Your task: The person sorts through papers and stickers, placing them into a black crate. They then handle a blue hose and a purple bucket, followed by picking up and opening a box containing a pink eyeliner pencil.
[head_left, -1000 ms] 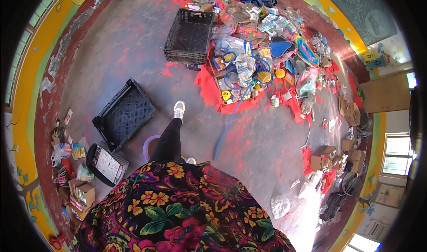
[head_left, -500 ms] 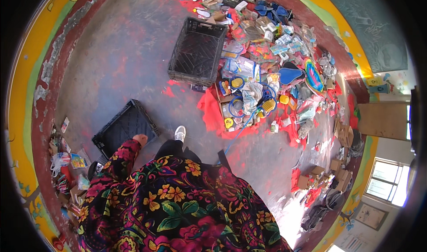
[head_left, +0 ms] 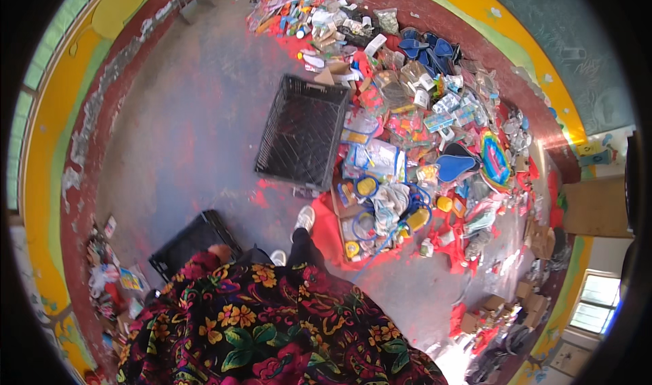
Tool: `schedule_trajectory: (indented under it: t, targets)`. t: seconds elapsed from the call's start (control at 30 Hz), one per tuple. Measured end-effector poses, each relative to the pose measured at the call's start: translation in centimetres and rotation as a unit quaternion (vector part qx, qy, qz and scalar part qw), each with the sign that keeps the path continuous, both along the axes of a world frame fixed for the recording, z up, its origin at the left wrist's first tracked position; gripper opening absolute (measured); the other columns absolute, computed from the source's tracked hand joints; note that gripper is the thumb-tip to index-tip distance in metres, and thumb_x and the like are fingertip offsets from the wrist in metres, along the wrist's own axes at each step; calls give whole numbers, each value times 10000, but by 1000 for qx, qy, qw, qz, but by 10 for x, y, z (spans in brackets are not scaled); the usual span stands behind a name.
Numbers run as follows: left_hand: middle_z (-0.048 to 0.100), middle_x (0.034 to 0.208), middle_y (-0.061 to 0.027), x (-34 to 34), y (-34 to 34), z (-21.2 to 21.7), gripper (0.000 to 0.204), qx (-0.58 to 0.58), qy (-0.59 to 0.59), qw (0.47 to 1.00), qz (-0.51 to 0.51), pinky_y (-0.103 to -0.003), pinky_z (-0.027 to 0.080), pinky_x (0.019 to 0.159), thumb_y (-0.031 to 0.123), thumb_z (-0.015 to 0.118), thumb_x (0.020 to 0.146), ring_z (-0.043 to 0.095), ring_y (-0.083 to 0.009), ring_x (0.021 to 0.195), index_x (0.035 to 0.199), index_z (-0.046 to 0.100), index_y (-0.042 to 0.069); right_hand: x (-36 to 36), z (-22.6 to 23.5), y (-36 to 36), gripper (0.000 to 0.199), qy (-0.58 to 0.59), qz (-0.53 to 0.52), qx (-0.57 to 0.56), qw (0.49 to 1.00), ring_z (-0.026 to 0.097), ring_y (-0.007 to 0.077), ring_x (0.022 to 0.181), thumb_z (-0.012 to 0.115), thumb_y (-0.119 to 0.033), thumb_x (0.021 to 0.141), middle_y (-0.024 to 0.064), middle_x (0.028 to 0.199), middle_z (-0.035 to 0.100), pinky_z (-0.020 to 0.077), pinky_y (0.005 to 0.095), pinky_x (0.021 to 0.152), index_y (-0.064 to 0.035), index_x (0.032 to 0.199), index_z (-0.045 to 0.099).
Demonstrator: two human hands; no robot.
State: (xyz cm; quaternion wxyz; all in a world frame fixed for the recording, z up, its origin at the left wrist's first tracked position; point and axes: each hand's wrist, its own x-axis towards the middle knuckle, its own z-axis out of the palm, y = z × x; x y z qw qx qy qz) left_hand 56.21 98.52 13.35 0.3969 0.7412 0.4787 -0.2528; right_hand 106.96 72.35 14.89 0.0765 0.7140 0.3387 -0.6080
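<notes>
My left hand (head_left: 221,251) is low at the left, just past the sleeve of my flowered garment (head_left: 265,317). It overlaps the near right side of a black plastic crate (head_left: 197,232). Its fingers are small and blurred, so whether they grip the crate's rim does not show. The garment hides the crate's near part. My right hand does not appear anywhere. Farther ahead, a larger black slatted crate (head_left: 302,134) stands on the floor with nothing seen in it, out of reach of my left hand.
Mixed goods cover red cloth (head_left: 322,229) at the right: packets, blue pieces (head_left: 455,166), a rainbow-coloured item (head_left: 496,159), blue hoops. Small cardboard boxes (head_left: 492,303) lie at lower right, more items (head_left: 105,276) along the left wall. My white shoes (head_left: 305,217) are on the floor between.
The room has shifted downward in view. One shoe has come forward toward the red cloth. My left hand and the nearer crate now appear lower, with more of the crate behind my garment.
</notes>
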Motion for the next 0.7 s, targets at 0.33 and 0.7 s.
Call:
schedule_trajectory:
  t: [0.33, 0.7]
  targets:
    - [464, 1204, -265, 57, 62, 6, 747, -109, 163, 965, 175, -481, 401, 901, 497, 543, 749, 467, -407, 1113, 1354, 290, 141, 27, -12, 296, 629, -5, -65, 39, 997, 532, 281, 1066, 600, -359, 784, 205, 1156, 537, 431, 356, 864, -32, 1281, 396]
    - [280, 1394, -197, 73, 149, -43, 658, -43, 187, 980, 50, -456, 243, 1025, 418, 540, 750, 250, -348, 1295, 1326, 369, 148, 1, -199, 430, 945, -162, -190, 56, 967, 385, 371, 1215, 672, -404, 678, 276, 1328, 349, 304, 363, 1023, 61, 1351, 199]
